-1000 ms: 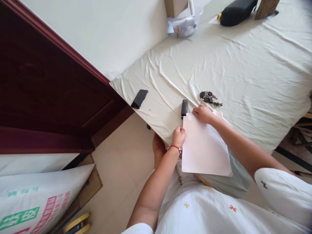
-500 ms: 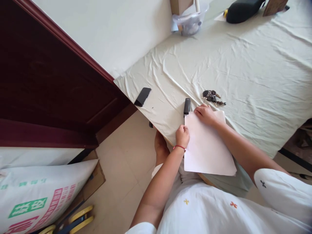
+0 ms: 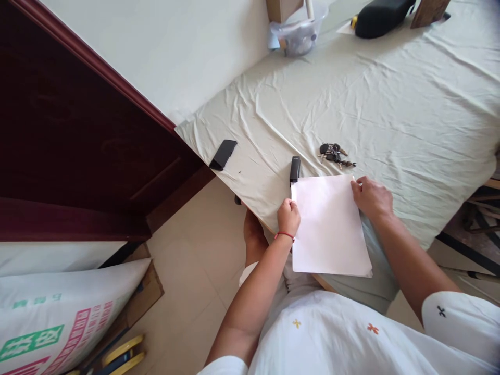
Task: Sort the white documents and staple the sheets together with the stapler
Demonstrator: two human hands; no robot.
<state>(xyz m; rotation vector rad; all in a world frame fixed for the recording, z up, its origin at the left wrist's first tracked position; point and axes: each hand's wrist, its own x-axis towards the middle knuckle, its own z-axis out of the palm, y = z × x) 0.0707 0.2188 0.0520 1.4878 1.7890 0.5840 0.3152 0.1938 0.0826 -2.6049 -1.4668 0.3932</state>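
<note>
Head view, starting nearest the body: a white garment with small cross marks fills the bottom edge, and both forearms reach forward from it to a stack of white paper (image 3: 330,226) lying on the near edge of a table covered by a pale, wrinkled cloth (image 3: 390,104). The stack's near end overhangs the table edge toward the person. Its long axis runs away from the body, tilted a little to the left at the far end.

The left hand (image 3: 288,217), with a red string at the wrist, is closed on the stack's left edge about midway along, fingers curled and pinching the sheets. The right hand (image 3: 371,198) rests at the far right corner of the stack, fingers loosely bent with their tips on the paper's edge; whether it pinches or merely presses there, I cannot tell. The paper thus lies between the two hands, each touching an opposite side.

The sheets look blank, flat and squared up, with a thin layered edge showing at the near right corner.

Just past the far left corner, touching or almost touching it, lies a black stapler (image 3: 295,170), its length pointing away along the same line as the paper; the left hand is the nearer one to it. A bunch of keys (image 3: 336,155) lies beyond the far edge, and a black phone (image 3: 223,154) sits farther left near the table corner. At the far end stand a clear plastic container (image 3: 299,35) and a black case (image 3: 380,18).
</note>
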